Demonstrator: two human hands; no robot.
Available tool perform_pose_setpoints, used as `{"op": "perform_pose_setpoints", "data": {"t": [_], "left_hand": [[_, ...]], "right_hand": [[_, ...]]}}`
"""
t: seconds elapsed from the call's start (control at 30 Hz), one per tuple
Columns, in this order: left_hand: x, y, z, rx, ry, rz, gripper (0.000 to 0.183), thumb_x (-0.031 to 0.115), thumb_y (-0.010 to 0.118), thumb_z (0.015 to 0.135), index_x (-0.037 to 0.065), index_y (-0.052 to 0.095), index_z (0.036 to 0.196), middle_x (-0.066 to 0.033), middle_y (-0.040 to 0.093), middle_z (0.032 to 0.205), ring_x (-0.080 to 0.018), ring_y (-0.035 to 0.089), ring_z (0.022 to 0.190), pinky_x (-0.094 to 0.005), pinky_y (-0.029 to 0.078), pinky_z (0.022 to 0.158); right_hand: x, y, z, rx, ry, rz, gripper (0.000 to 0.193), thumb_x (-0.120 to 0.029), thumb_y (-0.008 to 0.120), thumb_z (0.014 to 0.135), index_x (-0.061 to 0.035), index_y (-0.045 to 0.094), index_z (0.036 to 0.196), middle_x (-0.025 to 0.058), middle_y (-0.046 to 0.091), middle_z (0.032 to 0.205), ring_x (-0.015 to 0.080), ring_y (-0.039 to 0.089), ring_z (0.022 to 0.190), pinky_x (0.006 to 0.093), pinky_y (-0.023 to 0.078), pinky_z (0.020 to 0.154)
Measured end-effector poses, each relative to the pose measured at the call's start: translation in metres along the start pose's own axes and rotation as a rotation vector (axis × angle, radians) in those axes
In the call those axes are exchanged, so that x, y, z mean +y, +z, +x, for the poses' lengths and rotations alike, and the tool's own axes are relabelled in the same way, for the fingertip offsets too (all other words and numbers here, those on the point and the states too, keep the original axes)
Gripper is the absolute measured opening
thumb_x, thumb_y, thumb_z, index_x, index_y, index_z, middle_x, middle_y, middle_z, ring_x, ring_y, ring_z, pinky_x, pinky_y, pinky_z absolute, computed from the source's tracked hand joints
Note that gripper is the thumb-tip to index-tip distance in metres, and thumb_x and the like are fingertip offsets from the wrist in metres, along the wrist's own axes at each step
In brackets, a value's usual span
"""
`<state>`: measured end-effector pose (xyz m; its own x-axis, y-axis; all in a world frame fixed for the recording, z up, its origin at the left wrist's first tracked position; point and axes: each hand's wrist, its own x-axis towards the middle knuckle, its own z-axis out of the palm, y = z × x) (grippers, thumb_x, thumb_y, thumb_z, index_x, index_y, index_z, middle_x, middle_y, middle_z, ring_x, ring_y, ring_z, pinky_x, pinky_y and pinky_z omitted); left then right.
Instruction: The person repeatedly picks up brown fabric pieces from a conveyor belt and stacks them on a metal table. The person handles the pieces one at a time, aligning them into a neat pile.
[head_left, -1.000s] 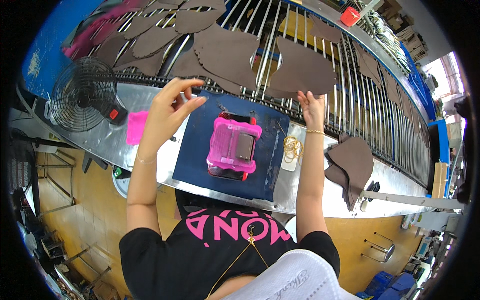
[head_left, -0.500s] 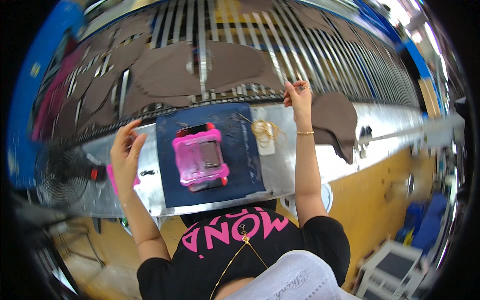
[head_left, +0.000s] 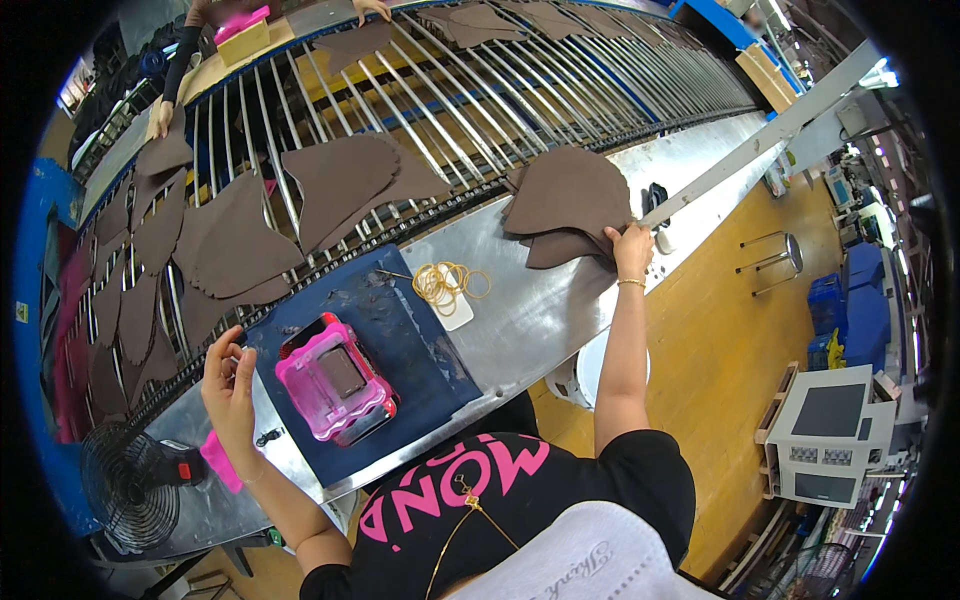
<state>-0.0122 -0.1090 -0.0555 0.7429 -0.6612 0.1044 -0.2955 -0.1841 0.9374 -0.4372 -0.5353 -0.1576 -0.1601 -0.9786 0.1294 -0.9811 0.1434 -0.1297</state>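
Note:
My right hand [head_left: 632,252] grips the right edge of a stack of brown cut sheet pieces [head_left: 570,198] with curved outlines, lying on the metal table. Thumb and fingers close at the stack's corner; how many pieces they pinch is hidden. My left hand [head_left: 230,388] hovers beside the left edge of a dark blue mat [head_left: 440,385], fingers loosely bent and apart, with nothing visible in it. On the mat sits a pink scalloped tray [head_left: 308,388] over a red and black object [head_left: 380,418], with a brown rectangle [head_left: 342,371] in the tray.
Beyond the metal table [head_left: 520,335] runs a roller conveyor [head_left: 440,110] with more brown pieces [head_left: 345,185]. A coil of yellow cord [head_left: 440,285] lies near the mat. At left stands a black fan [head_left: 130,485]. Another person's hand [head_left: 160,118] touches a piece at far left. A grey bar [head_left: 760,135] crosses at right.
The view has swung right. My right hand has come from near the conveyor edge, beyond the stack, to the stack's right edge and closed there. My left hand stays raised near the mat.

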Motion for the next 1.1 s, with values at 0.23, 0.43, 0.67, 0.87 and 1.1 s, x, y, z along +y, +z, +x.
{"op": "perform_pose_setpoints", "data": {"t": [0.23,0.43,0.67,0.87,1.1], "left_hand": [[0.003,0.001,-0.006,-0.024,0.058,0.025,0.032,0.007,0.066,0.087,0.005,0.059,0.118,0.0045,0.047,0.078,-0.001,0.035,0.061,-0.0174,0.026,0.054],[0.017,-0.001,-0.012,0.012,0.029,0.08,0.031,0.006,0.068,0.083,0.007,0.063,0.114,0.0031,0.05,0.082,-0.0024,0.045,0.066,-0.0171,0.033,0.052],[0.019,0.017,0.003,0.156,0.19,-0.049,0.045,0.013,0.066,0.087,0.008,0.054,0.13,-0.0049,0.052,0.119,-0.0096,0.056,0.089,-0.021,0.049,0.073],[0.021,-0.027,-0.013,0.103,-0.077,-0.427,0.027,0.019,0.061,0.092,0.0,0.058,0.111,-0.0087,0.063,0.098,-0.018,0.068,0.078,-0.0228,0.053,0.059],[0.031,-0.093,-0.066,0.481,0.111,-0.102,0.017,0.012,0.064,0.09,-0.002,0.064,0.099,-0.0051,0.065,0.079,-0.0139,0.066,0.064,-0.0214,0.05,0.055]], "right_hand": [[-0.004,-0.009,0.013,0.084,-0.109,-0.072,0.025,-0.009,0.049,0.09,-0.005,0.05,0.115,0.0196,0.067,0.087,0.0379,0.067,0.083,0.0467,0.053,0.068],[-0.084,-0.133,-0.061,0.04,-0.376,0.326,0.027,-0.008,0.042,0.096,-0.0117,0.05,0.122,0.0134,0.067,0.084,0.0247,0.067,0.07,0.0347,0.052,0.055],[-0.15,-0.176,-0.146,-0.268,-0.755,1.394,0.034,-0.012,0.048,0.097,0.0018,0.043,0.128,0.0186,0.061,0.112,0.0207,0.069,0.066,0.0235,0.056,0.05],[-0.208,-0.142,-0.228,-0.906,-0.968,1.74,0.033,-0.007,0.046,0.097,0.0032,0.035,0.126,0.0213,0.046,0.126,0.0256,0.066,0.081,0.0332,0.062,0.063],[-0.234,-0.103,-0.272,-0.66,-1.294,1.167,0.012,-0.005,0.071,0.078,-0.0018,0.067,0.089,0.0103,0.066,0.075,0.026,0.061,0.076,0.0325,0.048,0.075]]}}
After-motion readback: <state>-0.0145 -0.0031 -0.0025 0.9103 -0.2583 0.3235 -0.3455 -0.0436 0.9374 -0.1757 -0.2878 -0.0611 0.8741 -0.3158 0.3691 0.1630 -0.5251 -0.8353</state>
